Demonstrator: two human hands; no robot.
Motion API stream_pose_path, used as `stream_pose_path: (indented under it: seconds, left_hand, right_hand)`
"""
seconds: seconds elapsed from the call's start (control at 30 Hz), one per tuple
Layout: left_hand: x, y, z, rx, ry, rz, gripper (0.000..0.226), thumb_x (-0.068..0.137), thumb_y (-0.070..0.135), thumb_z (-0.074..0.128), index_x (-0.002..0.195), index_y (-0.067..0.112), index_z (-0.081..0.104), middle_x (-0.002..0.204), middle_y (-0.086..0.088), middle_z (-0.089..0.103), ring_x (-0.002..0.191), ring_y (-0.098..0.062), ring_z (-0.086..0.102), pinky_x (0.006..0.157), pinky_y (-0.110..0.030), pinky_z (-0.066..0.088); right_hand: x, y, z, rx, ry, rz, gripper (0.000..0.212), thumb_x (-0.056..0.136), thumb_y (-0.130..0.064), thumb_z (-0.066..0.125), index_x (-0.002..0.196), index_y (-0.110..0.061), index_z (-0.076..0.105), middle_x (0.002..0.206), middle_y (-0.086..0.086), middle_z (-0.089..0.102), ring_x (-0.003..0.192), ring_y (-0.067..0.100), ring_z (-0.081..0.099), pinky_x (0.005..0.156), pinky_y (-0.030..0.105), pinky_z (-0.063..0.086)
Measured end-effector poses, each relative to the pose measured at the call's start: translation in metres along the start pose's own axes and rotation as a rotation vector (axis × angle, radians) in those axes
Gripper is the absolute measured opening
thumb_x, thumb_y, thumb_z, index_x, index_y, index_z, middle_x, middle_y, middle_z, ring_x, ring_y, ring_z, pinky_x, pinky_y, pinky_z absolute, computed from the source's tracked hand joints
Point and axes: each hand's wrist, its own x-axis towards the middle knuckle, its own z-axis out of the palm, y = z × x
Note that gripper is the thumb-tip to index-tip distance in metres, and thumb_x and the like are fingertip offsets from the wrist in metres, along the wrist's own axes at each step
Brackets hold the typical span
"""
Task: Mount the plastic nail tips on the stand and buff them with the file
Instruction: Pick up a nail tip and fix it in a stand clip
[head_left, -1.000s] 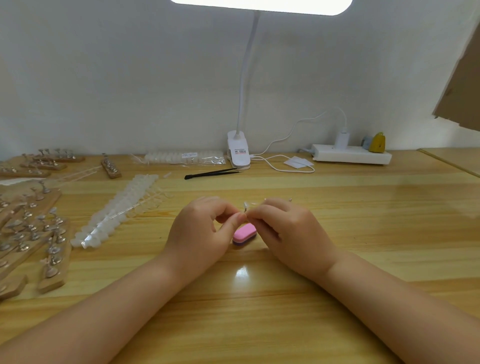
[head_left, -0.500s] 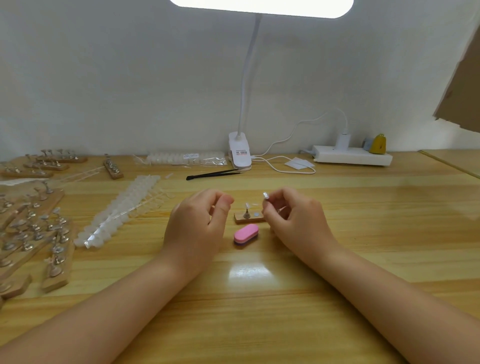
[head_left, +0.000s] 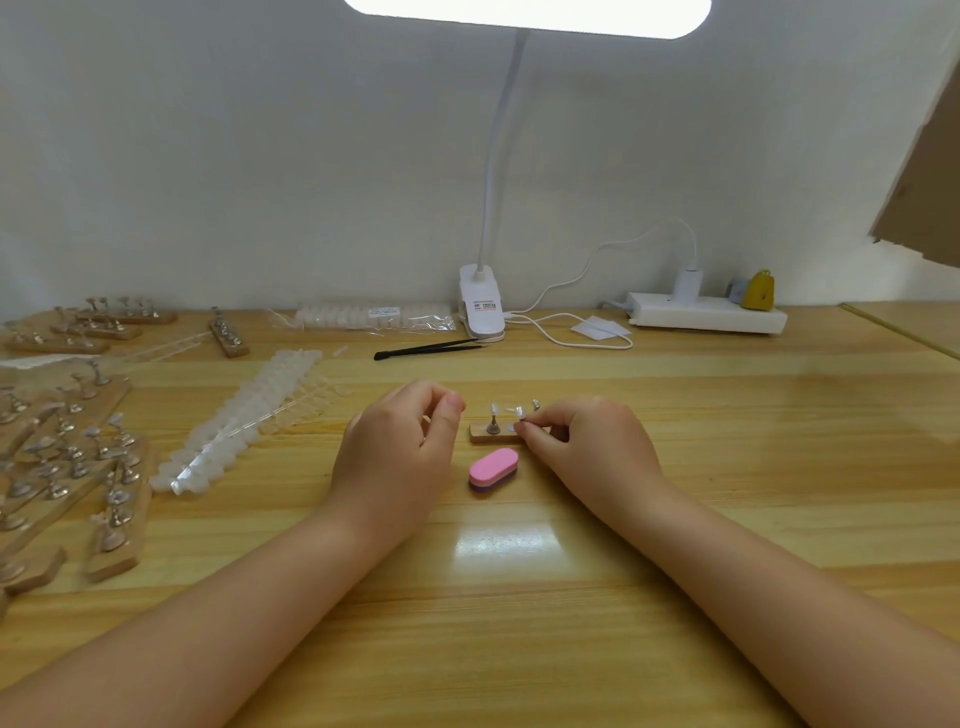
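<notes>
The small wooden nail stand (head_left: 488, 433) lies flat on the wooden table (head_left: 727, 426), between the two hands, with the pink buffing block (head_left: 493, 469) lying just in front of it. One metal peg (head_left: 492, 422) stands upright near the stand's left end and carries a clear nail tip (head_left: 495, 409). The right hand (head_left: 587, 441) is at the stand's right end, thumb and forefinger pinched together on a second peg with a clear tip (head_left: 520, 414); whether that peg is seated on the stand cannot be told. The left hand (head_left: 400, 447) rests just left of the stand, not touching it, fingers curled inward with the thumb near the forefinger; whether it holds anything cannot be told. Strips of unmounted nail tips (head_left: 244, 421) lie to the left, beside further wooden stands with pegs (head_left: 67, 457). Black tweezers (head_left: 428, 348) lie near the white clip lamp (head_left: 482, 306) at the back, a white power strip (head_left: 706, 316) to its right.
</notes>
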Motion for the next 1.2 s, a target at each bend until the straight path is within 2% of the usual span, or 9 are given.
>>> stream_pose_path:
  seconds: [0.27,0.4,0.6,0.7,0.87,0.97,1.03,1.1,1.2]
  left_hand:
    - [0.000,0.002,0.000,0.045,-0.008,0.013,0.026,0.098,0.033,0.043,0.097,0.020,0.065,0.088,0.011,0.064,0.087,-0.012,0.060,0.086,-0.045,0.047]
    - [0.001,0.000,-0.001,0.179,-0.003,0.000,0.018,0.098,0.025,0.044,0.106,0.023,0.061,0.097,0.013,0.062,0.089,-0.010,0.054,0.087,-0.039,0.046]
    - [0.004,-0.004,-0.001,0.222,-0.298,-0.057,0.053,0.092,0.009,0.039,0.142,0.025,0.033,0.138,0.015,0.048,0.128,-0.009,0.035,0.109,-0.031,0.023]
    - [0.004,-0.005,0.001,0.244,-0.410,0.005,0.061,0.091,0.007,0.040,0.147,0.026,0.024,0.142,0.017,0.045,0.133,-0.005,0.026,0.109,-0.028,0.016]
    - [0.005,-0.006,0.002,0.238,-0.369,0.020,0.059,0.092,0.009,0.041,0.147,0.025,0.027,0.139,0.017,0.049,0.132,-0.006,0.030,0.106,-0.026,0.018]
    - [0.008,-0.004,-0.004,0.401,-0.226,0.003,0.047,0.095,0.025,0.041,0.142,0.025,0.036,0.132,0.010,0.054,0.123,-0.014,0.042,0.100,-0.032,0.031]
    - [0.015,-0.005,-0.013,0.728,-0.175,-0.035,0.043,0.093,0.043,0.039,0.130,0.022,0.048,0.125,0.002,0.055,0.117,-0.022,0.047,0.094,-0.035,0.037]
    - [0.019,-0.004,-0.020,0.968,-0.245,-0.133,0.053,0.089,0.059,0.035,0.114,0.018,0.057,0.119,-0.004,0.054,0.114,-0.025,0.048,0.091,-0.037,0.039]
    - [0.019,-0.002,-0.021,1.037,-0.362,-0.184,0.051,0.090,0.064,0.035,0.080,0.018,0.054,0.109,-0.005,0.055,0.107,-0.026,0.050,0.081,-0.036,0.039]
  right_hand:
    - [0.002,-0.005,0.001,-0.052,-0.045,-0.034,0.024,0.094,-0.038,0.057,0.105,-0.027,0.074,0.103,-0.005,0.073,0.098,0.018,0.062,0.079,0.036,0.051]
    - [-0.002,-0.003,0.000,-0.028,-0.007,-0.042,0.023,0.093,-0.037,0.058,0.105,-0.026,0.074,0.092,-0.006,0.072,0.088,0.015,0.062,0.071,0.030,0.048]
    - [-0.004,-0.004,-0.001,-0.022,0.014,-0.035,0.019,0.090,-0.032,0.059,0.098,-0.024,0.075,0.085,-0.006,0.071,0.083,0.013,0.062,0.069,0.029,0.049]
    - [-0.004,-0.005,0.000,-0.047,-0.001,-0.034,0.021,0.090,-0.033,0.059,0.100,-0.025,0.075,0.092,-0.005,0.073,0.087,0.014,0.063,0.073,0.030,0.050]
    - [-0.004,-0.006,-0.001,-0.059,-0.017,-0.043,0.021,0.090,-0.034,0.059,0.101,-0.026,0.075,0.089,-0.006,0.073,0.085,0.014,0.062,0.070,0.030,0.050]
    - [-0.005,-0.005,-0.002,-0.047,-0.016,-0.047,0.021,0.090,-0.032,0.059,0.102,-0.026,0.075,0.090,-0.005,0.073,0.087,0.015,0.062,0.073,0.030,0.049]
    - [-0.006,-0.004,-0.003,-0.017,-0.003,-0.044,0.020,0.090,-0.031,0.059,0.099,-0.024,0.075,0.087,-0.005,0.072,0.086,0.014,0.062,0.072,0.030,0.049]
    - [-0.008,-0.004,-0.003,0.010,0.026,-0.042,0.019,0.090,-0.032,0.059,0.091,-0.022,0.075,0.074,-0.008,0.066,0.077,0.014,0.060,0.064,0.028,0.044]
    - [-0.011,-0.005,-0.004,0.026,0.057,-0.056,0.020,0.090,-0.033,0.059,0.080,-0.021,0.072,0.061,-0.012,0.057,0.064,0.013,0.056,0.055,0.027,0.038]
